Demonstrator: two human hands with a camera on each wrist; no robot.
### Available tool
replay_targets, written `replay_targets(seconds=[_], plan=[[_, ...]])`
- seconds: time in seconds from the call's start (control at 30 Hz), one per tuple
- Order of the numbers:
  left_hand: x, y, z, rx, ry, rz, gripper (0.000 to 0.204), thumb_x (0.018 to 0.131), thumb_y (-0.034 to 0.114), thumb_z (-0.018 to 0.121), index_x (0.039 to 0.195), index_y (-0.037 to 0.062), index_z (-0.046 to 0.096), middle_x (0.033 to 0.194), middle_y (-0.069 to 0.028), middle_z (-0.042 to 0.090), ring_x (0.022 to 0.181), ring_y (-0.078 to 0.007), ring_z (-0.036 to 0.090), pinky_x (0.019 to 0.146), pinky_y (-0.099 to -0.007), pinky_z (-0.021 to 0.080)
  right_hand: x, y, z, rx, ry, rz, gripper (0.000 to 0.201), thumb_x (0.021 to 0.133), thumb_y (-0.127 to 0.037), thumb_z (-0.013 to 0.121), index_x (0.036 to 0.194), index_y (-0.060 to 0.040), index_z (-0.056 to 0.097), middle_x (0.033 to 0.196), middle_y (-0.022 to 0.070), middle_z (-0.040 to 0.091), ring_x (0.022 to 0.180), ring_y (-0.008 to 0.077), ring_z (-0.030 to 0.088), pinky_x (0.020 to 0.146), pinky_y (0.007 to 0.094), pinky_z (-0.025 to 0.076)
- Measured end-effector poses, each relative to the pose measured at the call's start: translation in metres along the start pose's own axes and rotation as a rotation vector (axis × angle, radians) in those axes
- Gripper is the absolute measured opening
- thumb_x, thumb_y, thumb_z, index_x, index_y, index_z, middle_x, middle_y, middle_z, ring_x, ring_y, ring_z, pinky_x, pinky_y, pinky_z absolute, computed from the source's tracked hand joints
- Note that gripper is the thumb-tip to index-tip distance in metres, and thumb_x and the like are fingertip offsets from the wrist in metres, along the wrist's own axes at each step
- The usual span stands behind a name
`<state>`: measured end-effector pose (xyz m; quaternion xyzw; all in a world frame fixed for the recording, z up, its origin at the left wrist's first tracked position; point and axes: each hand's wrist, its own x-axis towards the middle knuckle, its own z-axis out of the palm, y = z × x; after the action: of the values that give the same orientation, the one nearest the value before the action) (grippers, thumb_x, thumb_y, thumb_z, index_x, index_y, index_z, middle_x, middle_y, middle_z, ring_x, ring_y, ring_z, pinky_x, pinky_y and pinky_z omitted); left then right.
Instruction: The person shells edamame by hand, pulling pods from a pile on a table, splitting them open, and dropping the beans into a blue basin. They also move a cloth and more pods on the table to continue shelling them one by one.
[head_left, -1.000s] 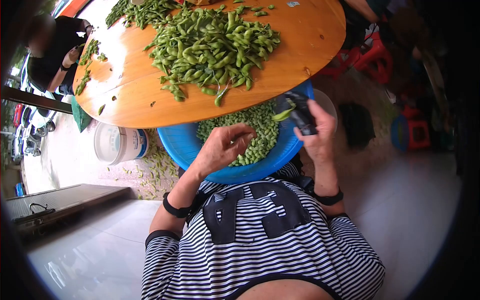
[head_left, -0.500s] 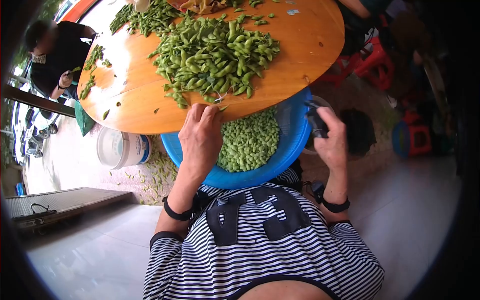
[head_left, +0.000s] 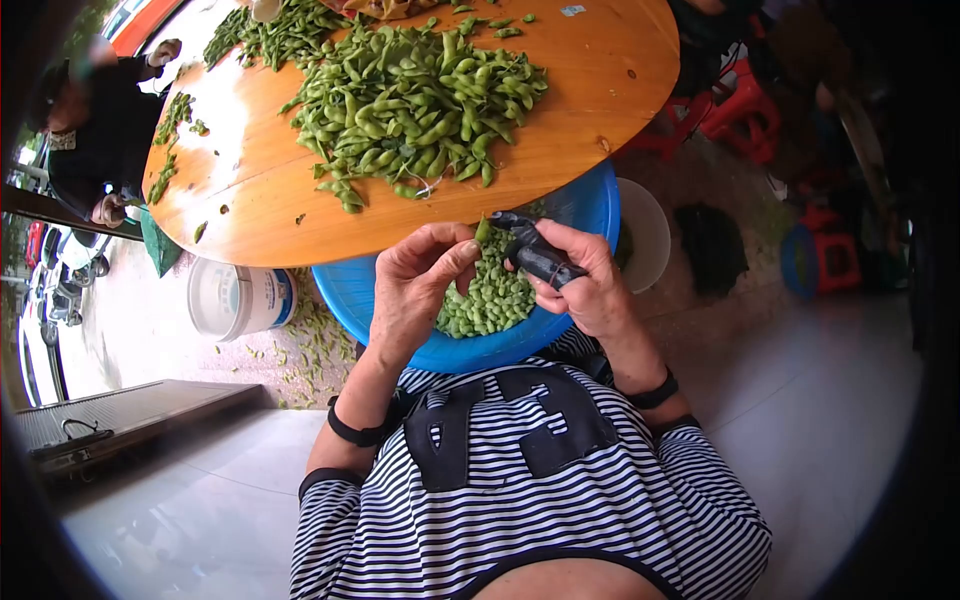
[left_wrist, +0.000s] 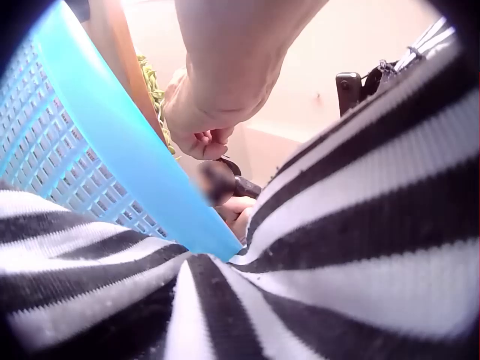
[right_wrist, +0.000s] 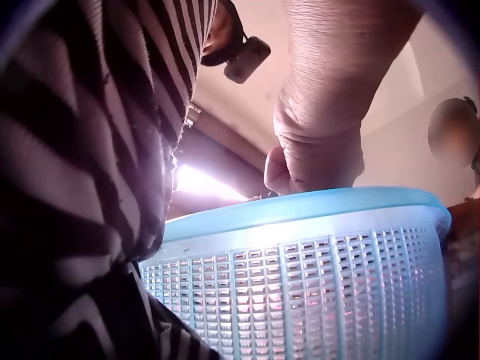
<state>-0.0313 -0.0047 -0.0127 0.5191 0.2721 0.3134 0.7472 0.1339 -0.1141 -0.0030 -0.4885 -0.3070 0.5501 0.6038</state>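
Above the blue basket (head_left: 345, 290), which holds shelled green beans (head_left: 487, 300), the two hands are close together. The right hand (head_left: 595, 285) grips a black tool (head_left: 540, 255), its tip by a green pod (head_left: 484, 231). The left hand (head_left: 420, 285) pinches that pod between thumb and fingers. In the left wrist view, the left hand (left_wrist: 199, 124) is beside the basket rim (left_wrist: 112, 142), with the black tool (left_wrist: 244, 186) just below it. The right wrist view shows the right hand (right_wrist: 322, 157) over the rim (right_wrist: 315, 202); its fingers are mostly hidden.
A heap of pods (head_left: 420, 100) covers part of the wooden table (head_left: 590, 110), whose edge overhangs the basket. A white bucket (head_left: 225, 298) stands left, another pale container (head_left: 645, 235) right. Scattered pods lie on the floor. A person in black (head_left: 105, 130) sits at the left.
The left hand has drawn back from the table edge to above the basket, with a pod in its fingers. The right hand has moved inward with the tool, meeting it.
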Motion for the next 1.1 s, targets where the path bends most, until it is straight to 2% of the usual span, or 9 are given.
replay_targets(seconds=[0.07,0.47,0.53,0.63,0.7,0.83,0.9,0.97,1.1], plan=[[0.001,-0.002,0.001,0.026,-0.028,-0.009,0.012,0.089,0.009,0.066,0.092,-0.0018,0.064,0.074,-0.0014,0.061,0.061,-0.0072,0.052,0.056,-0.0203,0.042,0.0,0.002,0.001,-0.003,-0.119,-0.009,0.032,0.084,0.007,0.037,0.107,0.0071,0.06,0.065,-0.0015,0.046,0.05,0.0023,0.034,0.041,0.018,0.026],[-0.002,-0.005,-0.001,0.174,-0.073,-0.054,0.01,0.091,0.012,0.064,0.091,0.0022,0.063,0.074,0.0035,0.057,0.061,-0.0034,0.047,0.053,-0.0174,0.036,0.001,0.004,0.004,-0.2,-0.039,-0.098,0.035,0.077,0.003,0.039,0.104,0.0076,0.061,0.063,-0.0031,0.043,0.049,0.0022,0.032,0.043,0.0176,0.026],[0.002,-0.01,-0.003,-0.4,-0.151,-0.329,0.006,0.091,0.01,0.062,0.091,0.0045,0.062,0.075,0.0004,0.062,0.061,-0.0067,0.051,0.054,-0.0192,0.038,0.002,0.003,-0.006,0.003,-0.126,-0.025,0.032,0.076,0.002,0.042,0.102,0.0063,0.061,0.066,-0.0025,0.046,0.052,0.0026,0.036,0.044,0.0184,0.029],[0.007,-0.016,-0.006,-0.559,-0.285,-0.398,0.003,0.09,0.008,0.061,0.091,0.006,0.062,0.077,-0.002,0.064,0.062,-0.0088,0.053,0.056,-0.0205,0.04,0.006,0.013,-0.018,0.266,-0.242,0.044,0.029,0.078,0.002,0.044,0.1,0.0054,0.062,0.069,-0.0017,0.049,0.056,0.0029,0.041,0.044,0.0188,0.031],[0.004,-0.014,-0.001,-0.532,-0.204,-0.408,0.007,0.091,0.013,0.061,0.091,0.0057,0.062,0.074,-0.0013,0.063,0.056,-0.0083,0.049,0.052,-0.0206,0.038,0.007,0.015,-0.019,0.328,-0.273,0.044,0.028,0.08,0.003,0.044,0.101,0.0057,0.062,0.069,-0.0017,0.049,0.056,0.0028,0.04,0.044,0.0185,0.03],[0.001,-0.01,0.005,0.009,-0.083,-0.225,0.012,0.089,0.014,0.065,0.091,0.0031,0.062,0.063,-0.0007,0.058,0.048,-0.0097,0.048,0.045,-0.0234,0.037,-0.002,0.012,-0.007,0.08,-0.103,-0.007,0.03,0.078,0.009,0.045,0.102,0.0036,0.062,0.069,-0.001,0.047,0.057,0.0045,0.043,0.047,0.0201,0.034],[0.001,-0.019,0.005,0.754,0.037,0.329,0.018,0.085,0.014,0.07,0.092,-0.0003,0.061,0.063,-0.0023,0.058,0.053,-0.0097,0.052,0.049,-0.0238,0.042,-0.003,0.011,0.002,-0.129,-0.013,-0.024,0.031,0.077,0.011,0.046,0.102,0.0036,0.062,0.07,0.0002,0.047,0.059,0.0064,0.045,0.05,0.0216,0.036],[0.0,-0.016,0.013,0.736,0.059,0.392,0.026,0.083,0.017,0.073,0.093,-0.0023,0.059,0.064,-0.0052,0.058,0.055,-0.0107,0.053,0.052,-0.0252,0.044,0.0,0.011,0.008,-0.528,0.109,-0.328,0.033,0.074,0.013,0.049,0.104,0.0042,0.06,0.076,0.005,0.049,0.067,0.0122,0.05,0.057,0.0254,0.04],[-0.001,-0.015,0.016,0.537,-0.008,0.234,0.022,0.087,0.016,0.068,0.088,-0.0014,0.056,0.063,-0.007,0.056,0.054,-0.0119,0.052,0.052,-0.0272,0.044,-0.003,0.01,0.019,-0.704,0.162,-0.455,0.03,0.074,0.01,0.053,0.102,0.0036,0.059,0.081,0.0133,0.051,0.07,0.0261,0.054,0.062,0.0312,0.043]])
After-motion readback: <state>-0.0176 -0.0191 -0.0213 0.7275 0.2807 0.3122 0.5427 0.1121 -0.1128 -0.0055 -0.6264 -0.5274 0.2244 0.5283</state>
